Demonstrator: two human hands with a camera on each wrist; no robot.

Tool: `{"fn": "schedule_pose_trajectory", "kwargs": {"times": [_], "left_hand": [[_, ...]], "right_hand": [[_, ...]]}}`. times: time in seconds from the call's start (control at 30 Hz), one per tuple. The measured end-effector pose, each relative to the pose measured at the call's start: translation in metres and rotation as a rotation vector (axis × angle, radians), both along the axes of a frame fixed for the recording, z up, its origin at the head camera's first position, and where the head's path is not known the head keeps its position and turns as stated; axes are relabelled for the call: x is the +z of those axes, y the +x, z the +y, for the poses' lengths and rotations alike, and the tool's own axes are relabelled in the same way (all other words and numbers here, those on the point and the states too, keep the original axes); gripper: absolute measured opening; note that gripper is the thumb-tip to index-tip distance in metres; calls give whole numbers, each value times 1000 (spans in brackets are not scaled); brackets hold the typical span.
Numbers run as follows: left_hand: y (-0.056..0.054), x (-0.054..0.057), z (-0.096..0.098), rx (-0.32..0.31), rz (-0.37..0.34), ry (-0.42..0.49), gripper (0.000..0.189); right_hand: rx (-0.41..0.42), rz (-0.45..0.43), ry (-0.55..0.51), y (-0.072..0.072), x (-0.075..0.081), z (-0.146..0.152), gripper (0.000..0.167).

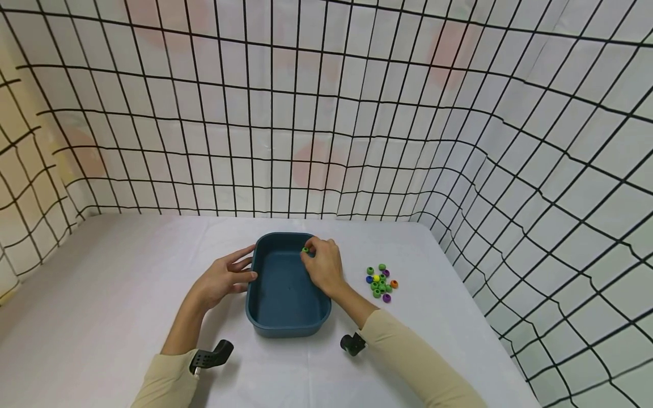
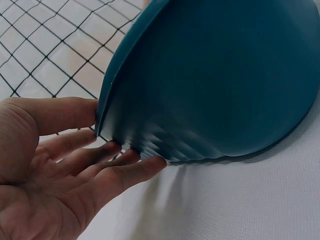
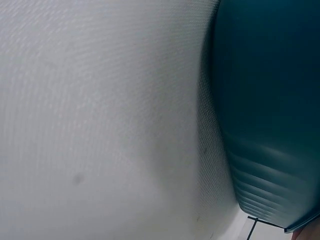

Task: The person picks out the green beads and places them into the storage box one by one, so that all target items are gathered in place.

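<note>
A blue rectangular bin (image 1: 288,289) stands on the white cloth between both hands. My left hand (image 1: 224,279) is at its left side, thumb at the rim and fingers spread and fairly straight against the outer wall. The left wrist view shows the same hand (image 2: 75,170) with its fingertips at the bin's ribbed side (image 2: 200,90). Over the bin's far right corner, my right hand (image 1: 323,266) pinches a small green bead (image 1: 305,250) between thumb and fingertips. The right wrist view shows mostly the bin's outer wall (image 3: 270,110), with only a sliver of hand in the lower right corner.
Right of the bin lies a loose cluster of beads (image 1: 382,285), mostly green, with purple, blue, yellow and orange ones. White cloth (image 1: 127,294) covers the table. Black netting (image 1: 285,119) over white sheets rises at the back and both sides.
</note>
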State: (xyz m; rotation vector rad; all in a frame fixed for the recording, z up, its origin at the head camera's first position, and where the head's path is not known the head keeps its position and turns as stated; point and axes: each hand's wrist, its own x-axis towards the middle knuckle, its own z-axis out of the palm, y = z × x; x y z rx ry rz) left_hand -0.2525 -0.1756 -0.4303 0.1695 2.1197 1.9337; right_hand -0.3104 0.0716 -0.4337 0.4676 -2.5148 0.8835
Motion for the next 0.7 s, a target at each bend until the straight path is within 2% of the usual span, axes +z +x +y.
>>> {"fn": "schedule_pose_trajectory", "kwargs": {"times": [0.3,0.53,0.7], "left_hand": [[-2,-4,-1,16,-5,12,76],[-2,-4,-3,17,-2,1,75],[-3,-4,-3,13,-3,6,75]], "right_hand": [[2,1,0,0,-1,-1,10],[7,-11,14,0,-1,0,20],[8,-10,13,-1,-1,0,21]]}}
